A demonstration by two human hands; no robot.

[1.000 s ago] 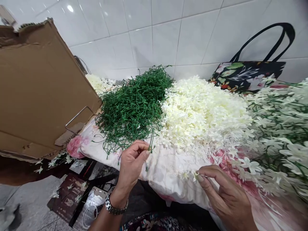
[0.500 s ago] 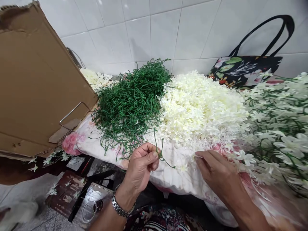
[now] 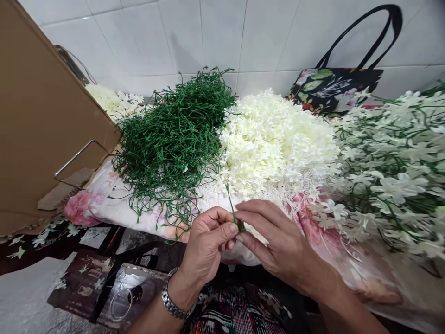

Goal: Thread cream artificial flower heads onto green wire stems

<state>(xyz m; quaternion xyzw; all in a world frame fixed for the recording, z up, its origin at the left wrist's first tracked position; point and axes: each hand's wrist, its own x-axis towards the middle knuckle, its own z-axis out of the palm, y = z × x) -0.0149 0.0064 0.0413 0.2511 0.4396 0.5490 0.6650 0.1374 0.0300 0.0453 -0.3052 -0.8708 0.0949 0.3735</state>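
A thin, dark green stem [image 3: 231,202] stands nearly upright, its bare upper tip leaning slightly away from the right hand [image 3: 281,243], its lower part pinched in the left hand [image 3: 212,239] and apparently branched, though fingers hide much of it.

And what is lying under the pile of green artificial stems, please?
Along the near edge, floral-print cloth shows beneath the loose green artificial stems. Under the dense middle, I cannot tell: the stems cover it.
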